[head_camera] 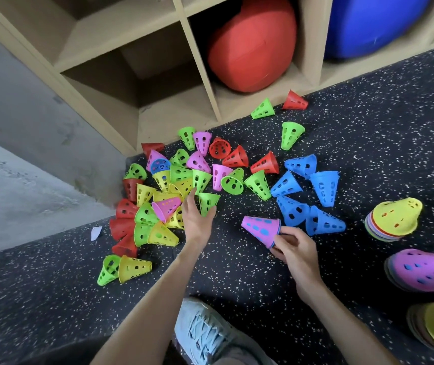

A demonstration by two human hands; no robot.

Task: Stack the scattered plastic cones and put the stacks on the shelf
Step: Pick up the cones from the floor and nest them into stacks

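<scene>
from the head view: the right hand (293,247) grips a short purple stack (262,228) by its rim, held low over the floor. the left hand (197,216), fingers loose, closes on a green cone (207,202) at the edge of the scattered cones (173,185) before the shelf (173,111). stacking has barely begun; next seems to be lifting that cone onto the stack.

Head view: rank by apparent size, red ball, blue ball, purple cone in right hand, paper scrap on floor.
1. Blue ball, though cropped by the frame, so unsure against red
2. Red ball
3. Purple cone, nearer the camera
4. Paper scrap
</scene>
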